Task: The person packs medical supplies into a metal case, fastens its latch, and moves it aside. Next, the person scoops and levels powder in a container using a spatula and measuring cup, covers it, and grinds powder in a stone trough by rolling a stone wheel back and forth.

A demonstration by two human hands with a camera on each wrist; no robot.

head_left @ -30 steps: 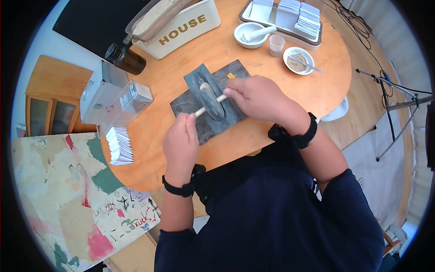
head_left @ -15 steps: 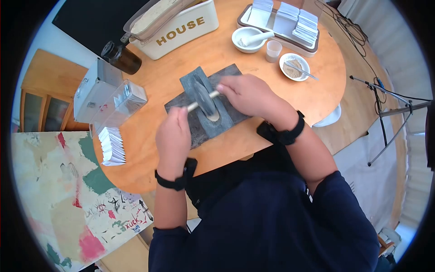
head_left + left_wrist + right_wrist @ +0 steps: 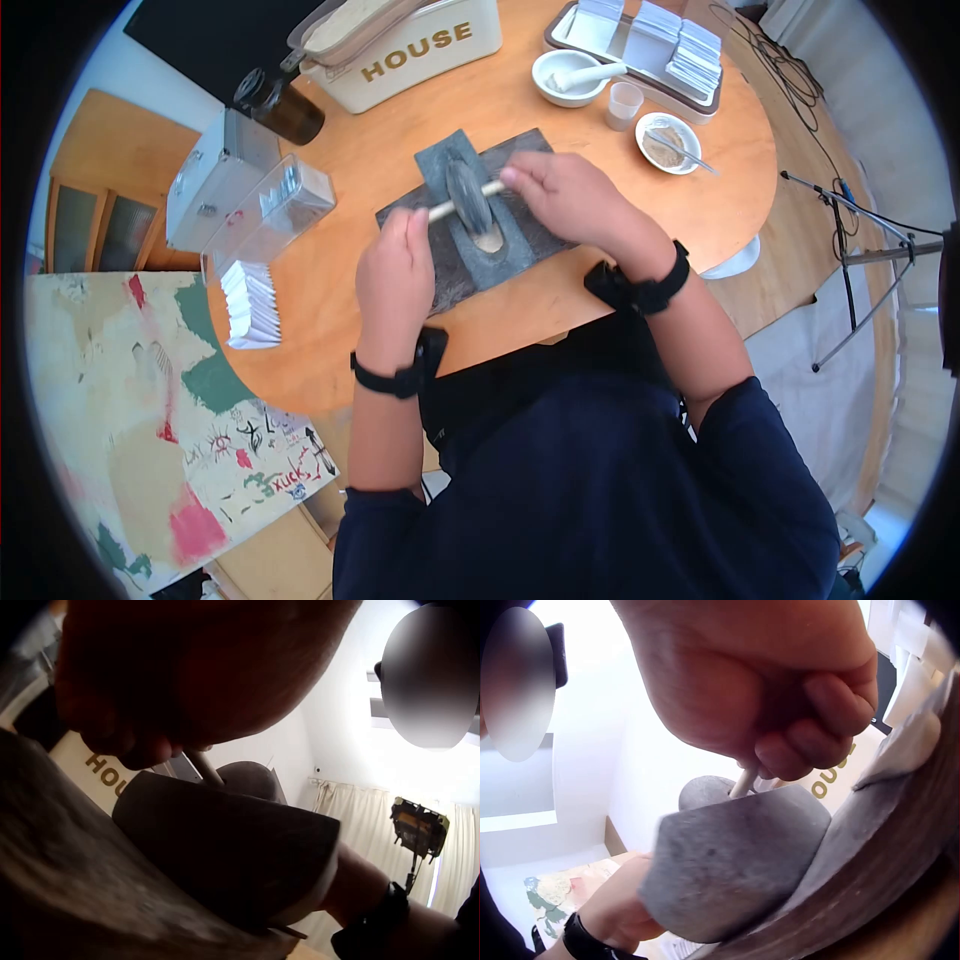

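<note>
A grey stone grinding wheel [image 3: 466, 198] stands upright in the long slot of a grey stone trough [image 3: 442, 157]. Its pale handle [image 3: 440, 211] passes through the middle and sticks out on both sides. My left hand [image 3: 393, 285] grips the left end, and my right hand [image 3: 572, 200] grips the right end. Pale powder [image 3: 489, 241] shows in the slot at the side nearer my body. Curled fingers [image 3: 810, 746] wrap the handle in the right wrist view. Under the trough lies a dark slab [image 3: 520, 152].
Behind stand a white HOUSE box [image 3: 430, 55], a dark jar [image 3: 285, 110], a mortar [image 3: 555, 90] with pestle, a small cup [image 3: 625, 105] and a powder bowl [image 3: 660, 160]. A tray [image 3: 640, 60] holds folded papers; more papers [image 3: 250, 305] and a clear box [image 3: 300, 205] sit left.
The wheel has rolled away from my body along the slot, with both hands moving along. Powder showed at the far end a second ago; now it shows at the near end.
</note>
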